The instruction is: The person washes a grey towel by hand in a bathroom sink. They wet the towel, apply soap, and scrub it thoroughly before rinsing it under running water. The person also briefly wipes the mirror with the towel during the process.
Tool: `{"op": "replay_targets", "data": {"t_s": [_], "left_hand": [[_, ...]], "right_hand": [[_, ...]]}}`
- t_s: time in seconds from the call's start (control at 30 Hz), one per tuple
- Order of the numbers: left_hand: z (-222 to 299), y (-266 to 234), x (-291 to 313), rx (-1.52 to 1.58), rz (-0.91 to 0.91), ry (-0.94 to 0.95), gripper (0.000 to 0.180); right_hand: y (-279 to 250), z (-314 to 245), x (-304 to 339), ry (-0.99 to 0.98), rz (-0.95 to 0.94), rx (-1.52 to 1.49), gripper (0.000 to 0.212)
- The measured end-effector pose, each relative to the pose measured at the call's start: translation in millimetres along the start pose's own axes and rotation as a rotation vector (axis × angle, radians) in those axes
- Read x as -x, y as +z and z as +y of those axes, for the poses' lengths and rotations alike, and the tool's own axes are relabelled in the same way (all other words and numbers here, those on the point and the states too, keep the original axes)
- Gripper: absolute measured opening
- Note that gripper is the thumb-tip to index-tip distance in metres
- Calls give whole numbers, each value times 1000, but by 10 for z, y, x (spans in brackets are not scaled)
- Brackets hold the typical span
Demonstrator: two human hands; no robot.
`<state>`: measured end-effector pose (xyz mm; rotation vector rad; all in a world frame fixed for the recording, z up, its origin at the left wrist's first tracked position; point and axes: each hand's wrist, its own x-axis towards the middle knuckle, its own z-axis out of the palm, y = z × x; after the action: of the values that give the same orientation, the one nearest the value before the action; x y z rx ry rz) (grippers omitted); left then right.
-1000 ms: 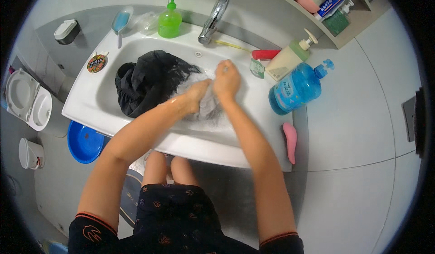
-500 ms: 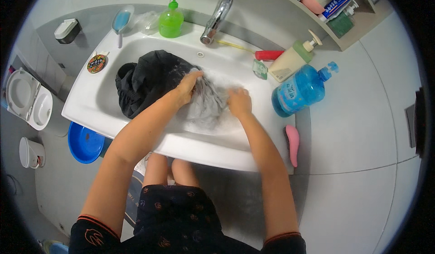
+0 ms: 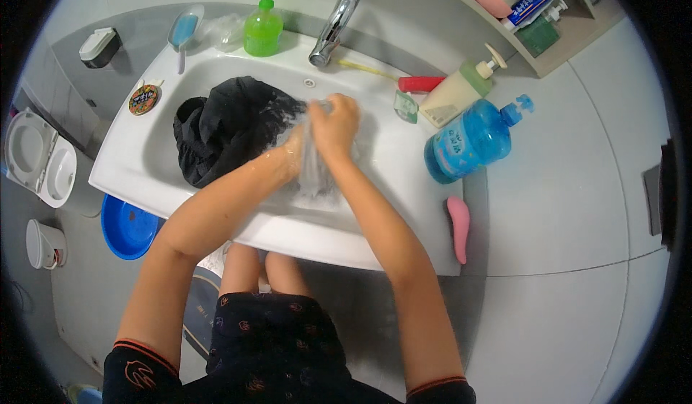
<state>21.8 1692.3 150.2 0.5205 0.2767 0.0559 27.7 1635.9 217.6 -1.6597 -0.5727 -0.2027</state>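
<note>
In the white sink (image 3: 303, 240), my two hands are close together over a wet, light grey cloth (image 3: 312, 170) in sudsy water. My right hand (image 3: 337, 124) is closed on the cloth's upper part, its fingers curled toward the left and slightly blurred. My left hand (image 3: 291, 150) is low in the water against the cloth, wet at the wrist; its fingers are hidden behind the cloth and splashes. A soaked black garment (image 3: 231, 131) is bunched on the sink's left side, beside my left hand.
A chrome faucet (image 3: 335, 25) rises behind the sink. Along the rim are a green pump bottle (image 3: 263, 30), a blue scoop-shaped brush (image 3: 185, 29), a round patterned tin (image 3: 143, 99), a cream pump bottle (image 3: 454, 95), a large blue bottle (image 3: 468, 142) and a pink brush (image 3: 459, 227).
My right hand has moved left from the sink's right side to the cloth and closed on it. My left hand has sunk lower into the water. The view has shifted slightly.
</note>
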Motion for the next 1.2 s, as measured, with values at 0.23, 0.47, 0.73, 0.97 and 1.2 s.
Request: {"op": "replay_targets", "data": {"t_s": [0.23, 0.47, 0.73, 0.97, 1.2], "left_hand": [[60, -274, -64, -18, -84, -12, 28], [55, 255, 78, -339, 190, 86, 31], [206, -289, -135, -689, 562, 176, 40], [209, 9, -51, -248, 534, 116, 63], [150, -30, -39, -12, 181, -22, 48]], "right_hand": [[-191, -5, 281, -487, -351, 217, 24], [-426, 356, -582, 15, -449, 302, 21], [-810, 1547, -130, -292, -730, 1184, 45], [-510, 1076, -350, 123, -332, 412, 28], [-209, 24, 405, -438, -442, 231, 25]]}}
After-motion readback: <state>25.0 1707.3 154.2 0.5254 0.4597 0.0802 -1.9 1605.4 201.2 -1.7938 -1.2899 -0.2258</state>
